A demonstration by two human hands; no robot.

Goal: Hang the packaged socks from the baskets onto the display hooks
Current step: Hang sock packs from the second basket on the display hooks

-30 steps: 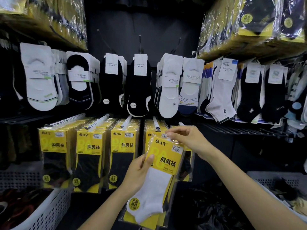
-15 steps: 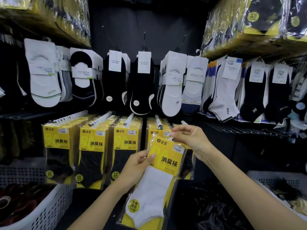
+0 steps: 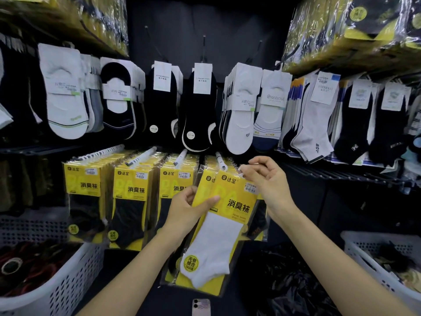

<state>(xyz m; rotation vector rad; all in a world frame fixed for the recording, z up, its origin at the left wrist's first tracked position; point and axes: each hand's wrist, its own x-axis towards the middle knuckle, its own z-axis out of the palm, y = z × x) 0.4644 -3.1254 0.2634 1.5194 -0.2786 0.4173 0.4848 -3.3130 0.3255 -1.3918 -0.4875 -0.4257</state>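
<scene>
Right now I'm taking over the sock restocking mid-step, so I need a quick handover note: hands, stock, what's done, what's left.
Left hand: grips the left edge of the white-sock packet.
Right hand: pinches the packet's top right corner, close to the tip of the fourth hook.
Done: yellow packets of black socks hang in rows on the lower hooks.
Left: this packet does not look threaded yet, so slide it onto the hook. Then probably carry on from the left basket and the right basket; their contents are dark and hard to make out.
</scene>
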